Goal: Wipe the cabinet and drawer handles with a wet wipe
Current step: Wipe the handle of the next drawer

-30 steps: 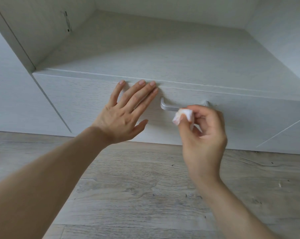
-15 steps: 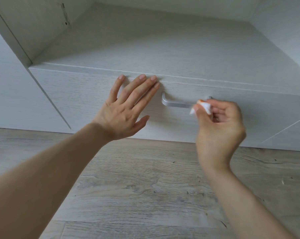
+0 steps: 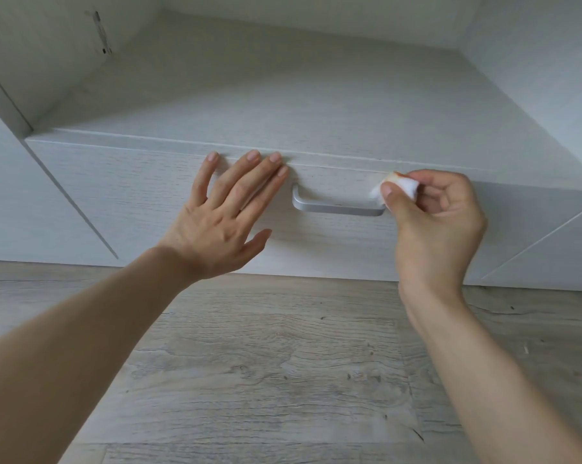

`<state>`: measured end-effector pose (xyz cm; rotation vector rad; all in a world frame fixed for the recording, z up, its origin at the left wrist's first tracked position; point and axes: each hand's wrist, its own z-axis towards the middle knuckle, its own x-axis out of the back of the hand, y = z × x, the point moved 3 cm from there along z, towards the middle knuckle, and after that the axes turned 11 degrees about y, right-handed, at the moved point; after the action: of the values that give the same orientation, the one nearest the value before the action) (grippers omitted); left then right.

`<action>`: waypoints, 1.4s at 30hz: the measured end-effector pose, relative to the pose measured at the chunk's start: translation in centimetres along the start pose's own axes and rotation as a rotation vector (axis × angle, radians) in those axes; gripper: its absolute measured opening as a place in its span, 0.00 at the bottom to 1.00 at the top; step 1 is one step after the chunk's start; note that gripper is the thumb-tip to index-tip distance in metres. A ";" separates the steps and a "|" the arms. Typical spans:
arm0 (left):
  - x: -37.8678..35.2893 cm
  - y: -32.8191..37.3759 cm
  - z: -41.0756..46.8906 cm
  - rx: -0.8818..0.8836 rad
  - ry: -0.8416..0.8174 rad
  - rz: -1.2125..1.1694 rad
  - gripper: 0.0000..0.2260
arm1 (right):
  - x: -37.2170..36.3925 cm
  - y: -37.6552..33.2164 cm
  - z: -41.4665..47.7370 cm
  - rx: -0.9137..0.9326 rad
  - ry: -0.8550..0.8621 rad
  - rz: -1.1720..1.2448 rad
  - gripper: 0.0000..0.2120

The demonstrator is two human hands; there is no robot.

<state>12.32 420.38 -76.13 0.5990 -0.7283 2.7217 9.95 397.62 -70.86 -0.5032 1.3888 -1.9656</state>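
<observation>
from the head view, a pale wood-grain drawer front (image 3: 149, 195) runs across the middle, with a silver bar handle (image 3: 338, 207) fixed near its top edge. the left hand (image 3: 222, 222) lies flat against the drawer front just left of the handle, its fingers straight and slightly spread, the tips reaching the upper edge of the front and the thumb held out to the side. the right hand (image 3: 436, 219) sits at the right end of the handle, fingers curled in and thumb pinching a bunched white wet wipe (image 3: 400, 189), which is pressed at the handle's right end where it meets the drawer. the wipe covers that end, so its fixing point is hidden. above the drawer a recessed shelf surface (image 3: 299, 105) opens back, and below lies grey wood-look flooring (image 3: 266, 363).
</observation>
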 end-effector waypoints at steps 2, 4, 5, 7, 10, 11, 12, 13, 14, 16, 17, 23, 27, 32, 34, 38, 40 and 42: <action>0.0 -0.1 0.0 -0.008 0.006 0.000 0.34 | -0.8 -0.2 0.1 0.020 -0.018 -0.091 0.15; 0.0 -0.1 0.0 -0.007 0.010 0.005 0.34 | -1.6 -0.3 0.3 0.034 -0.035 -0.174 0.15; -0.1 -0.1 0.0 -0.005 0.011 0.005 0.34 | -1.8 -0.3 0.6 0.034 -0.042 -0.207 0.15; -0.1 0.0 -0.1 -0.003 0.008 0.001 0.34 | -1.9 -0.2 1.0 0.029 -0.044 -0.247 0.15; -0.1 -0.1 -0.1 -0.008 0.017 0.005 0.34 | -1.8 -0.1 0.9 0.031 -0.030 -0.253 0.15; -0.1 -0.1 -0.1 -0.009 0.018 0.002 0.33 | -1.7 0.0 0.8 0.034 -0.013 -0.246 0.15; -0.1 -0.1 0.0 -0.009 0.018 -0.003 0.33 | -1.4 0.1 0.7 0.041 0.018 -0.243 0.15; -0.1 -0.1 0.0 -0.008 0.016 -0.007 0.33 | -1.0 0.2 0.9 0.044 0.062 -0.241 0.15; -0.1 -0.1 0.0 -0.009 0.015 -0.009 0.33 | -0.3 0.5 1.2 0.034 0.116 -0.240 0.15; 0.0 -0.2 0.0 -0.010 0.007 -0.005 0.33 | 1.6 1.1 2.1 -0.031 0.205 -0.242 0.15; 0.0 -0.2 -0.1 -0.011 0.004 0.002 0.33 | 2.5 1.4 2.4 -0.068 0.219 -0.243 0.15; 0.0 0.0 0.0 0.004 -0.010 0.008 0.33 | 2.2 0.4 -0.5 -0.061 0.003 -0.145 0.11; 0.3 -0.3 0.1 -0.016 -0.015 -0.009 0.33 | -0.3 -0.8 -2.5 -0.055 -0.106 -0.115 0.10; 0.7 -0.4 0.2 -0.028 -0.031 -0.002 0.33 | -3.0 -1.3 -3.3 0.001 -0.158 -0.166 0.10; 0.8 -0.4 0.2 -0.028 -0.042 -0.001 0.33 | -3.2 -1.1 -3.3 0.059 -0.146 -0.244 0.09; 0.9 -0.6 0.2 -0.030 -0.073 0.002 0.32 | -1.9 -0.3 -2.6 0.066 -0.048 -0.264 0.10; 1.1 -0.6 0.3 -0.033 -0.092 0.001 0.32 | -0.5 0.1 -1.5 0.062 0.044 -0.273 0.11; 1.2 -0.6 0.3 -0.034 -0.106 0.008 0.32 | 1.0 0.7 -0.2 0.060 0.126 -0.310 0.12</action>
<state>11.54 420.89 -75.06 0.7383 -0.8025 2.6953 9.31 396.90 -71.65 -0.6049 1.3890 -2.3153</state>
